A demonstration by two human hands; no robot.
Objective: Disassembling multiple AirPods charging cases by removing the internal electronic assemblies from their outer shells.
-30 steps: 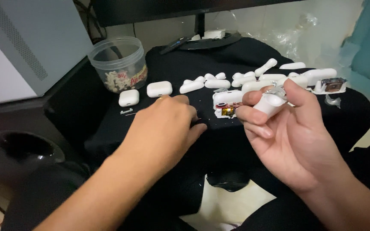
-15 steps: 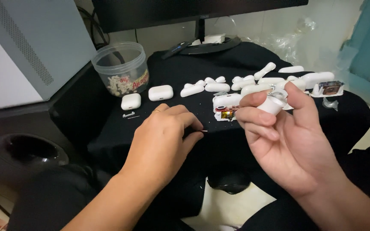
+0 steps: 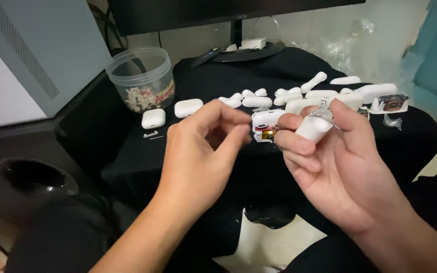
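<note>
1. The right hand (image 3: 340, 167) gripped a white plastic shell piece (image 3: 313, 128) between thumb and fingers, its open end tilted toward the other hand, probably for access.
2. The left hand (image 3: 203, 151) hovered just beside it, fingertips pinched; whether they held anything, I could not tell.
3. More white cases (image 3: 188, 107) lay in a row on the black cloth (image 3: 218, 81), near a clear tub (image 3: 142, 78), within reach.

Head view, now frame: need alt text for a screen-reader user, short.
A person's right hand holds a small white plastic shell between thumb and fingers, while the left hand is raised beside it with fingertips pinched together. Behind them, a black cloth carries many white earbud-case parts, next to a clear plastic tub and a monitor stand.
</note>
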